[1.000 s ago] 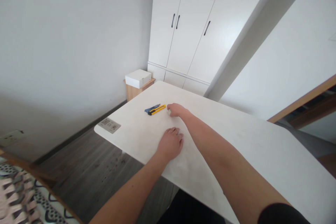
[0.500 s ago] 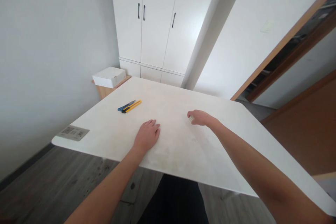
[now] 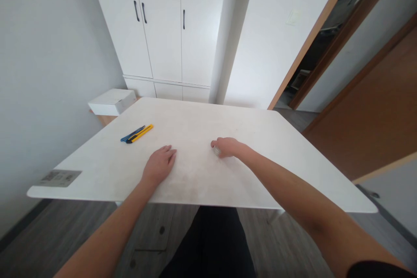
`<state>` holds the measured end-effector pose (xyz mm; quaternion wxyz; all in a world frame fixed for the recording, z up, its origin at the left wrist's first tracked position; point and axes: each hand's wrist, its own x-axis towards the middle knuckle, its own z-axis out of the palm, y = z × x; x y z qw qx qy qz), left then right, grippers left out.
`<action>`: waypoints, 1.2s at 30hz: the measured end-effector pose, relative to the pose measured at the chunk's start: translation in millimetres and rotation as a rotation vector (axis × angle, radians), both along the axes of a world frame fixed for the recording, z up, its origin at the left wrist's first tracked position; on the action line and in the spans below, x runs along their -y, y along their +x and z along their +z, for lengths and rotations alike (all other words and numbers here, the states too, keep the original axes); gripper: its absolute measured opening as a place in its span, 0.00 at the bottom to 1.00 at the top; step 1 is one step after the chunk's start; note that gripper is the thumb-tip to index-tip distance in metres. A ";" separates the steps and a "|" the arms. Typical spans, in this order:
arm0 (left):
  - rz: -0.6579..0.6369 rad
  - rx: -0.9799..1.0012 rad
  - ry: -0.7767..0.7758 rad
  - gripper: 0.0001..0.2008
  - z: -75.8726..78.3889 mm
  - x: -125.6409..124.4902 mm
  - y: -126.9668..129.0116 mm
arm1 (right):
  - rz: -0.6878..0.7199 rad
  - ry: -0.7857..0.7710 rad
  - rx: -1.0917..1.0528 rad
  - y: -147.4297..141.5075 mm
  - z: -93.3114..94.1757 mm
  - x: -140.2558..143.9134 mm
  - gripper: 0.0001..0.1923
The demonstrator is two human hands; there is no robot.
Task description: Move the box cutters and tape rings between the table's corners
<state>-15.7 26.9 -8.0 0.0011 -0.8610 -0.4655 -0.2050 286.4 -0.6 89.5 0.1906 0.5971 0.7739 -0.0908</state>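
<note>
Moved: right hand has come from beside the knives to mid-table w/ a small pale object; left hand same flat pose as before; view has swung right.
Right hand: fingers curled shut round the object, knuckles up, resting on table. Object only peeks out under the fingers, too small to ID.
Left hand: palm down, fingers spread flat on tabletop near front edge, gripping nothing.
Gap: hands near each other, not touching.
Knives: yellow knife and blue knife lie side by side, touching, far-left of table, well apart from both hands.
Sticker: grey label at front-left corner.
Bkgd: white box on low stand behind table; white wardrobe at back wall; open doorway at right.
</note>
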 end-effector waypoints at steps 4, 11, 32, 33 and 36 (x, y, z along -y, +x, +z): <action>0.000 0.015 0.010 0.23 -0.5 -0.1 -0.5 | -0.054 -0.012 -0.016 3.8 11.5 2.3 0.37; -0.006 0.004 0.011 0.24 1.0 0.7 -0.5 | -0.163 0.080 -0.082 34.4 50.6 2.1 0.32; 0.003 0.002 0.011 0.23 -0.4 0.4 -0.3 | -0.046 0.108 0.017 1.8 3.1 6.1 0.20; 0.005 0.001 0.011 0.23 -0.4 0.4 -0.3 | -0.046 0.104 0.021 1.1 3.2 6.1 0.21; 0.003 -0.009 0.009 0.23 -0.3 0.1 -0.5 | -0.049 0.088 0.023 -0.2 3.2 5.1 0.23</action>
